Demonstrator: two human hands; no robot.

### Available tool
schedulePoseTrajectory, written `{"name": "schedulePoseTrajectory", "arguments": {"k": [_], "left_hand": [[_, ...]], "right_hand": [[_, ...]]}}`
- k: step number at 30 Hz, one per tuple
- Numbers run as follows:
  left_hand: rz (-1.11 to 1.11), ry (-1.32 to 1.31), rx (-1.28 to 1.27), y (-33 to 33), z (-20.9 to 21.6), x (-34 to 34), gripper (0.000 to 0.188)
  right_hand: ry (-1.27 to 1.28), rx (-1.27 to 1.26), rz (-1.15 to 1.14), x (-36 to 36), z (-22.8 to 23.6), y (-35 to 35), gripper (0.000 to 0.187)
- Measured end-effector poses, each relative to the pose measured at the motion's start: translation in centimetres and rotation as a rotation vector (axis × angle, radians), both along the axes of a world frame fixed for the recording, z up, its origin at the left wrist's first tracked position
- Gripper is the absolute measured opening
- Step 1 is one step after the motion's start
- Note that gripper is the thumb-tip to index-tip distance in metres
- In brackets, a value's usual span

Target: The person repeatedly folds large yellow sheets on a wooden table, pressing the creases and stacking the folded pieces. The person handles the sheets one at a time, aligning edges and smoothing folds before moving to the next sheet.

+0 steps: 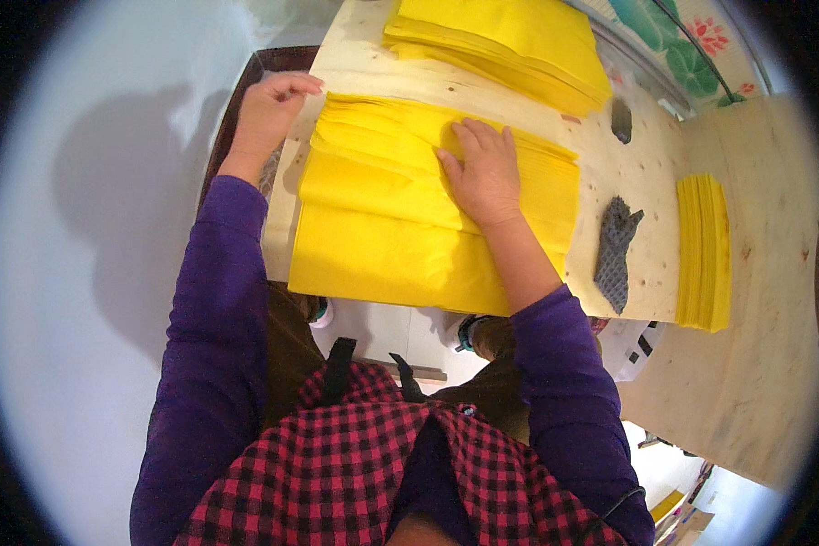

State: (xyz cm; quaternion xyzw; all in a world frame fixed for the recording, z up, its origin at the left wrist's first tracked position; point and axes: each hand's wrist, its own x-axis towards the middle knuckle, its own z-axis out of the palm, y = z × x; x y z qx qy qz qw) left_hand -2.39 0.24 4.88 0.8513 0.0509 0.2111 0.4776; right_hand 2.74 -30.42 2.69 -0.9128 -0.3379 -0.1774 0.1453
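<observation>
A thick stack of yellow felt-like sheets [387, 259] lies before me on a pale wooden board, its upper layers rippled and fanned along the far left edge. My right hand [485, 177] rests flat on top of it, right of the middle, fingers stretched out and thumb apart. Just beyond the stack's far left corner, my left hand [271, 109] is raised with its fingers curled together in a pinch. Its fingertips look apart from the sheets; whatever they hold, if anything, is too small or hidden to make out.
Another yellow stack [510, 45] sits farther back. To the right lie a crumpled dark grey textured cloth [615, 255] and a narrow yellow bundle [703, 253] against an upright wooden panel [764, 273]. An oval hole [621, 121] pierces the board [651, 182]. A white wall [91, 273] stands close on my left.
</observation>
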Motion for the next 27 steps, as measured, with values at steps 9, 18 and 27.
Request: {"name": "schedulePoseTrajectory", "arguments": {"k": [9,18,27], "left_hand": [[-0.267,0.006,0.479,-10.5,3.7,1.5,0.027],[-0.153,0.069,0.833,-14.6,-1.4,1.5,0.040],[-0.090,-0.002,0.774,-14.6,-3.0,0.5,0.040]], "right_hand": [[-0.006,0.023,-0.010,-0.5,0.5,0.0,0.043],[-0.018,0.091,-0.009,-0.6,0.5,-0.4,0.038],[-0.007,0.230,-0.004,0.7,1.6,-1.0,0.025]]}}
